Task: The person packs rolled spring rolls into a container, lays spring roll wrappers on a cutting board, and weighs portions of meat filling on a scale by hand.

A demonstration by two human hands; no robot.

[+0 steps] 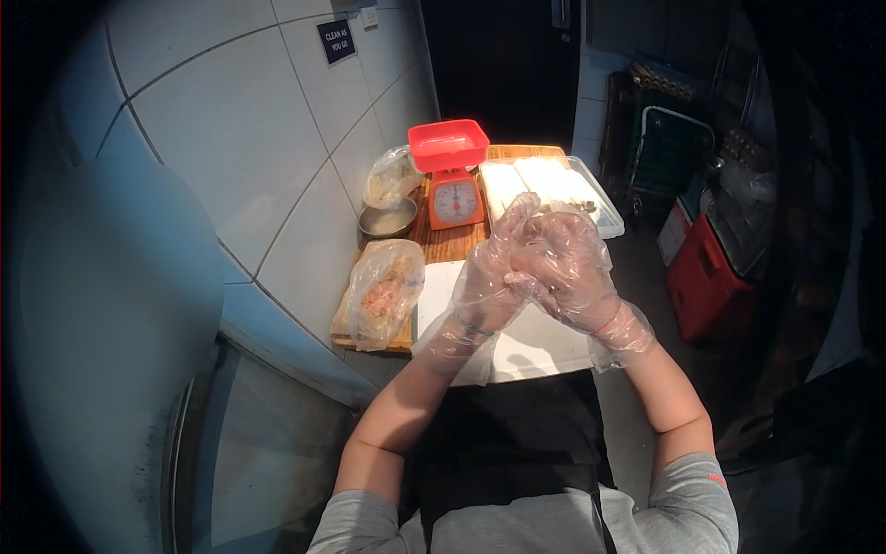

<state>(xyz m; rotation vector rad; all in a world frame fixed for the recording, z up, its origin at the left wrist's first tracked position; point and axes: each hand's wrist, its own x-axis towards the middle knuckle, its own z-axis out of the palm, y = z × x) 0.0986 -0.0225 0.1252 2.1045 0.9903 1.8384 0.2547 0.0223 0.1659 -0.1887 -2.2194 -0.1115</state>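
Both of my hands wear loose clear plastic gloves and meet above a white board (pixel 540 346). My left hand (pixel 489 282) has its fingers curled in against the other hand, with the thumb side raised. My right hand (pixel 570 263) is bent over it, fingers folded inward. Whatever lies between them is hidden by the fingers and the shiny plastic. Just beyond the hands is a clear plastic container (pixel 607 214) with white, flat-looking contents. Left of the board, an open plastic bag (pixel 406 268) holds a pinkish minced mixture (pixel 378 300).
An orange dial scale (pixel 456 205) with a red tray (pixel 448 145) stands on the wooden table (pixel 420 235). Beside it are a metal bowl (pixel 388 220) of cloudy liquid and another plastic bag (pixel 392 175). A tiled wall borders the left; a red crate (pixel 706 286) sits right on the floor.
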